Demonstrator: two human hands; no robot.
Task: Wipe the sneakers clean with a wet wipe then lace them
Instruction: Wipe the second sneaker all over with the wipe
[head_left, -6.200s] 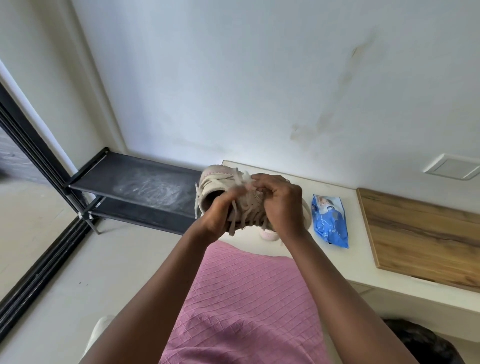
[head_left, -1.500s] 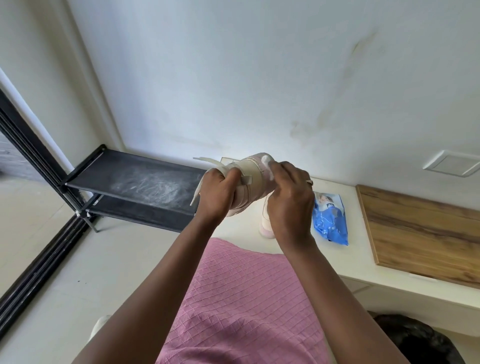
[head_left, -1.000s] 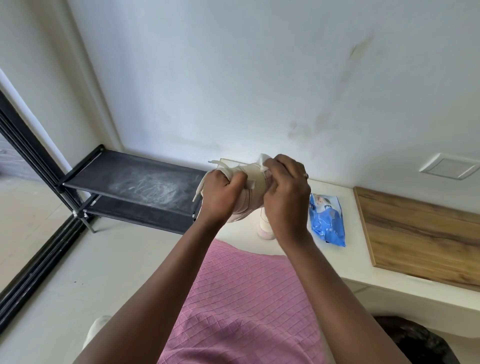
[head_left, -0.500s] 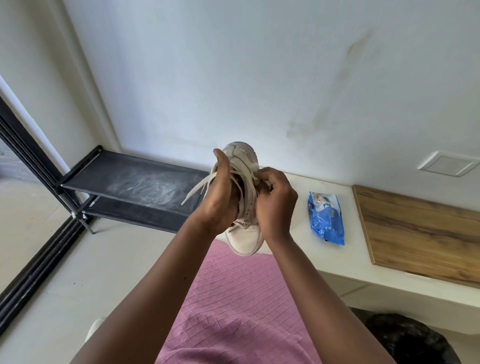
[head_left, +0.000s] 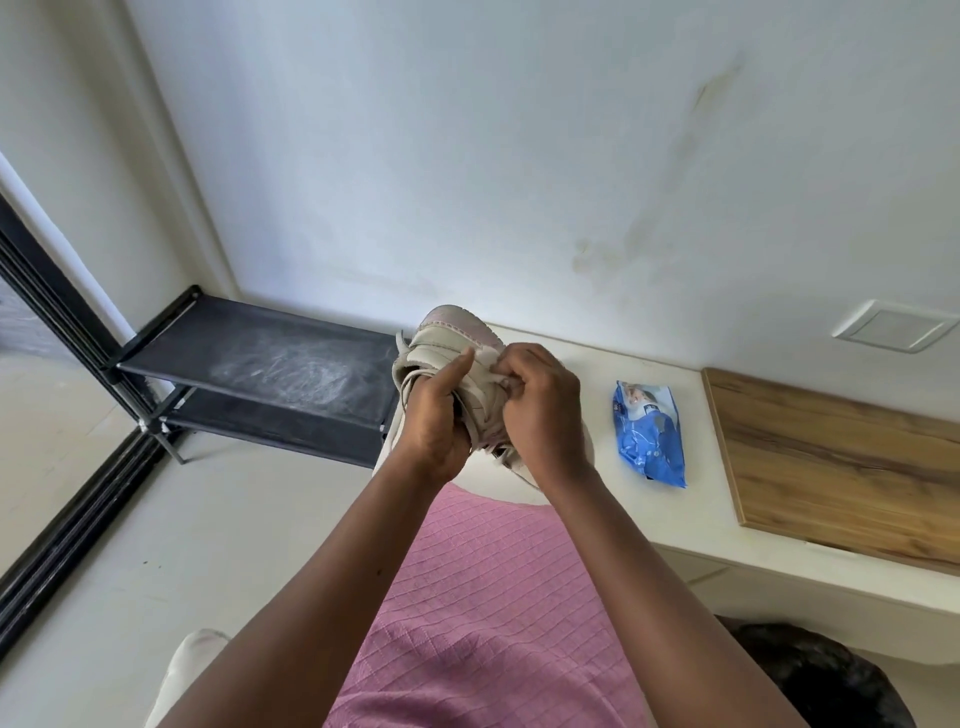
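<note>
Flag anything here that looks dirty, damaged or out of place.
Only grime: yellowish stains streak the white wall, and a whitish dusty smear covers the black shelf top. Nothing spilled or broken shows.

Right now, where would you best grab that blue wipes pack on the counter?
Probably across its narrow middle, coming down from above: the blue wipes pack lies flat on the white counter, its long edges clear, nothing touching it.

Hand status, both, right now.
Left hand: closed, gripping the sneaker.
Right hand: closed, pinching white material at the sneaker; wipe or lace, cannot tell.
</note>
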